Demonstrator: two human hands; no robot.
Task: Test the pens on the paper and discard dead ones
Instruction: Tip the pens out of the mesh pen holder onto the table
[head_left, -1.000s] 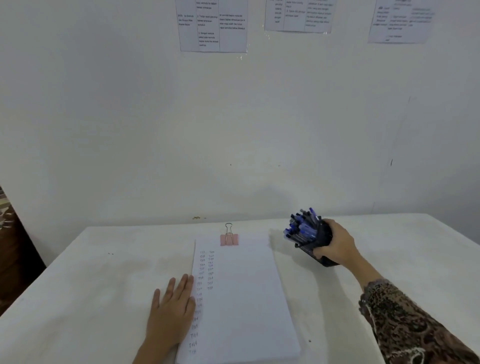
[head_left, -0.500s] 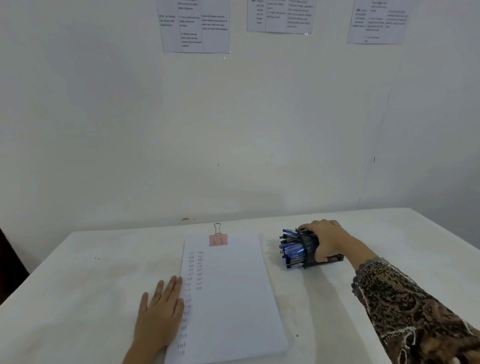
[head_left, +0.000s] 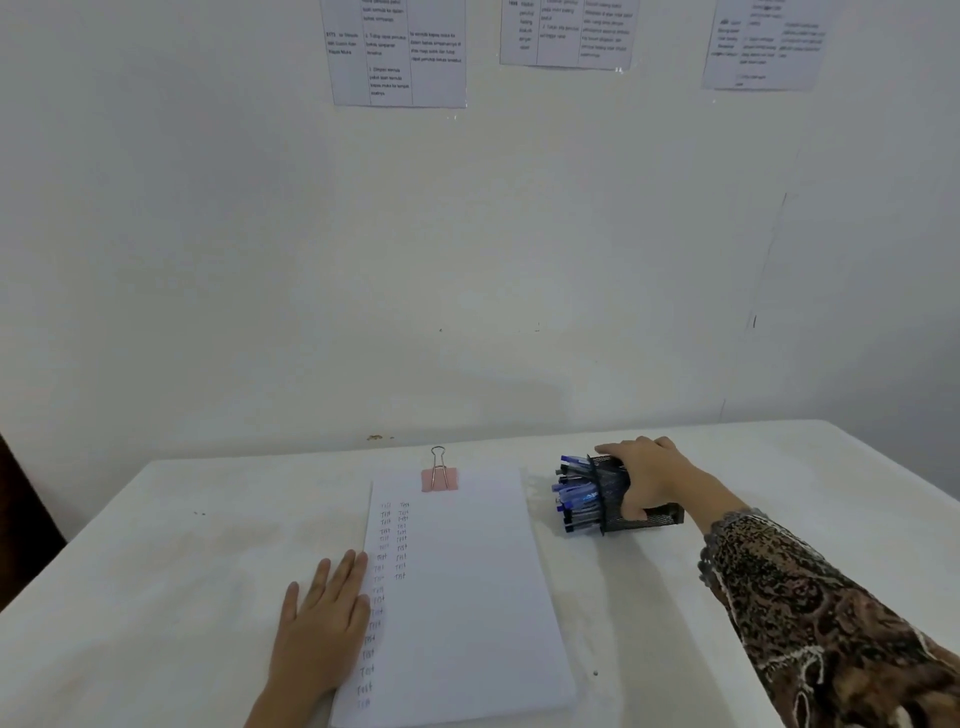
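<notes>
On the white counter (head_left: 156, 571) the left hand (head_left: 322, 618) lies flat, palm down. Its fingers are straight and together, so its grip is wide and holds nothing. The fingertips touch the left edge of the paper (head_left: 467, 597). This paper is a white stack lying in the middle of the counter, with two short columns of small written marks along its left side. A pink clip (head_left: 439, 475) is on its far edge. To the right of the paper, a black mesh cup (head_left: 613, 488) lies on its side on the counter. The blue and black pens (head_left: 576, 493) stick out of its mouth toward the paper. The right hand (head_left: 652, 475) has its grip closed around the cup from above. Its patterned sleeve (head_left: 831, 623) reaches to the lower right corner.
</notes>
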